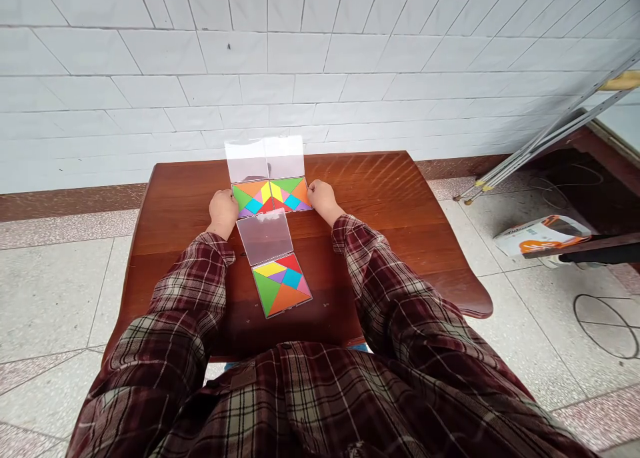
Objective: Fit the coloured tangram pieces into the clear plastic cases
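My left hand (223,210) at nine o'clock and right hand (323,198) at three flank the tangram cases (273,195) on the counter (390,198). My fingers (312,189) are curled against the edges; I cannot tell whether they grip.

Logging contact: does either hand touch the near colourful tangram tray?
No: left hand and right hand flank two far tangram trays; near tangram tray lies untouched.

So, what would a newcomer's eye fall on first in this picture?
The bright colours: the far tangrams lie side by side, lids open, at the middle of the brown table, and the near tangram lies closer to the person. The left hand touches the far pair's left edge, the right hand its right edge.
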`<state>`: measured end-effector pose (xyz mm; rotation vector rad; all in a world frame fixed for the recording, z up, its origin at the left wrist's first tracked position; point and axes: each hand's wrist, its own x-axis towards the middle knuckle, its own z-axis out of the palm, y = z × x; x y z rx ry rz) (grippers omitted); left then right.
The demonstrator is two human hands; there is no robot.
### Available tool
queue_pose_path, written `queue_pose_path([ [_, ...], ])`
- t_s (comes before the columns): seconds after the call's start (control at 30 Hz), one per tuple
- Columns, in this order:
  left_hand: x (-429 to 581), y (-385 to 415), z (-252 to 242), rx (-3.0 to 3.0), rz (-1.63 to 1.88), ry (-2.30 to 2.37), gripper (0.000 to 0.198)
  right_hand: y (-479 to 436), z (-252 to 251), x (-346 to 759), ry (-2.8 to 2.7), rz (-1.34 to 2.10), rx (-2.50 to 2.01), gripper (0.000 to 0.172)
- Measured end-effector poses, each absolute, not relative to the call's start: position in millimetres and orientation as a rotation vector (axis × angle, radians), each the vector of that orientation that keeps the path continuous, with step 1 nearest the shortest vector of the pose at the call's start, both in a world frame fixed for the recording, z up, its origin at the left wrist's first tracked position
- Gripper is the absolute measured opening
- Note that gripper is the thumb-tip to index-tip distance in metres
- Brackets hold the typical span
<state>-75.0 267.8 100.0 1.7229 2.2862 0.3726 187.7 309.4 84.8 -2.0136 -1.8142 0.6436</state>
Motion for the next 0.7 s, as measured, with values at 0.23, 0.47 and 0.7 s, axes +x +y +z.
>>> queue_pose_path([
  [0.23, -76.6, 268.2, 99.0, 1.730, 0.391, 2.273, 0.023, 315.2, 82.2, 184.6, -1.777, 0.610, -2.051, 0.021],
  [0.47, -74.0, 266.9, 104.7, 1.729, 0.327, 2.275, 0.024, 317.3, 85.5, 181.3, -1.784, 0.619, -2.103, 0.021],
  [0.7, -76.0, 269.5, 101.5, 1.770, 0.291, 2.277, 0.028, 319.0, 84.8, 181.4, -1.798, 0.615, -2.104, 0.022],
])
